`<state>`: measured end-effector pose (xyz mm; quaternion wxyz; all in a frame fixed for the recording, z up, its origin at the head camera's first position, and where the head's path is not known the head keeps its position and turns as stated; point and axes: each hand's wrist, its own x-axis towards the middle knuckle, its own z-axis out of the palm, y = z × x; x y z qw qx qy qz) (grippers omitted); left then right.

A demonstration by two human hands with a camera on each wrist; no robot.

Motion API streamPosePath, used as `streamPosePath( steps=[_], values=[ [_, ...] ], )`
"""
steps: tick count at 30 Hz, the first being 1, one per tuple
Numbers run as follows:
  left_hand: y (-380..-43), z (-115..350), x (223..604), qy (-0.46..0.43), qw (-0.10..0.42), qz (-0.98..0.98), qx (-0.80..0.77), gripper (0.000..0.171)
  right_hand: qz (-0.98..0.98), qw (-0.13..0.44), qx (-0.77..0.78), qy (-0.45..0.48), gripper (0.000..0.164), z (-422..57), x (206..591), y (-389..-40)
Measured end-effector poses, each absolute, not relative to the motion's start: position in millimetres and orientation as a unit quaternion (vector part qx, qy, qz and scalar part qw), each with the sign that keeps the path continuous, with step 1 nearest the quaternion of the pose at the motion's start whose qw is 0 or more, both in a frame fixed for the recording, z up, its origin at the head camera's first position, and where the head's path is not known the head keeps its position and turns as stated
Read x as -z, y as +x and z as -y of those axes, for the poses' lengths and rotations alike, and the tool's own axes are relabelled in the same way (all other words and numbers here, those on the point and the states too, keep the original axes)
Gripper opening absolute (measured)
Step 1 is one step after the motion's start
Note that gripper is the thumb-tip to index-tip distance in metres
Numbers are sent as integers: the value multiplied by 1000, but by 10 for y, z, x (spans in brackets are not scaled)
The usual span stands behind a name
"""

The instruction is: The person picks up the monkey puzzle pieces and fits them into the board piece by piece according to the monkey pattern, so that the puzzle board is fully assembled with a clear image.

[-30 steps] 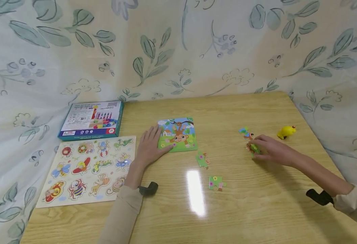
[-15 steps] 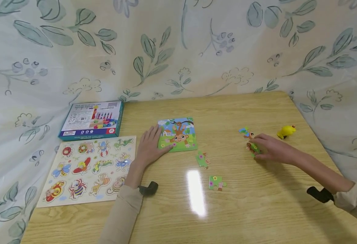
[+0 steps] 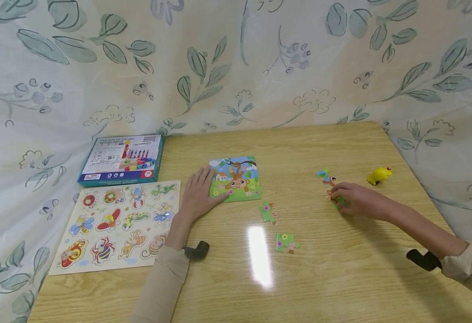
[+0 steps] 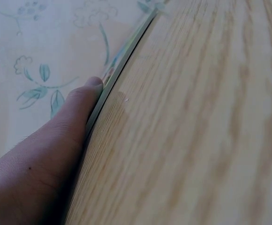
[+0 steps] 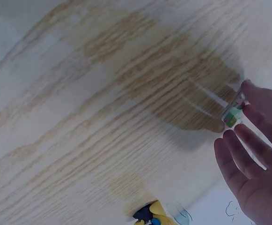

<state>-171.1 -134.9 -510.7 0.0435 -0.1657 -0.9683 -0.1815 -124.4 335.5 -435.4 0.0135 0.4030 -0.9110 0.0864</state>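
Note:
A square monkey picture board point(image 3: 236, 178) lies mid-table. My left hand point(image 3: 197, 194) rests along its left edge, thumb on the lower left part; in the left wrist view that thumb point(image 4: 86, 96) touches the board's edge. At the right, my right hand point(image 3: 358, 200) pinches a small jigsaw puzzle piece point(image 3: 330, 195) between thumb and fingers. The right wrist view shows this puzzle piece point(image 5: 232, 115) tilted, with the other fingers partly spread. Just beyond the hand lies a blue-and-brown puzzle piece point(image 3: 325, 176). Two green puzzle pieces, one nearer the board point(image 3: 268, 212), lie between the hands.
A yellow toy point(image 3: 378, 175) stands beyond my right hand near the table's right edge. At the left lie a wooden insect peg puzzle point(image 3: 114, 226) and a bead toy box point(image 3: 121, 159) behind it. A leaf-patterned cloth point(image 3: 236, 63) hangs along the back.
The pinched puzzle piece has turned in my right fingers, and less of its green face shows in the head view. My left hand has stayed on the board.

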Motion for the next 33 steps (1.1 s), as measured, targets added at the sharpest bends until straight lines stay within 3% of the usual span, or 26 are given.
streamPosePath(
  steps=[11,16,19,22,26,33],
  values=[
    [-1722,1327,5117,-165,45,968,185,96,859,126,-46,493,37,-3458,4490,-1381],
    [-1726,1317,5102,-165,41,968,187,96,841,147,-51,518,18,-3506,4512,-1447],
    [-1721,1320,5092,-164,37,968,186,96,839,166,-32,517,29,-3463,4502,-1486],
    [-1717,1328,5091,-162,39,968,187,97,847,175,-10,502,27,-3258,4458,-1557],
    [-1720,1346,5109,-163,45,968,188,96,852,155,-36,499,40,-2695,4354,-1712],
    [-1733,1353,5120,-165,36,967,188,96,819,146,-75,549,34,-1725,4278,-2002]
  ],
)
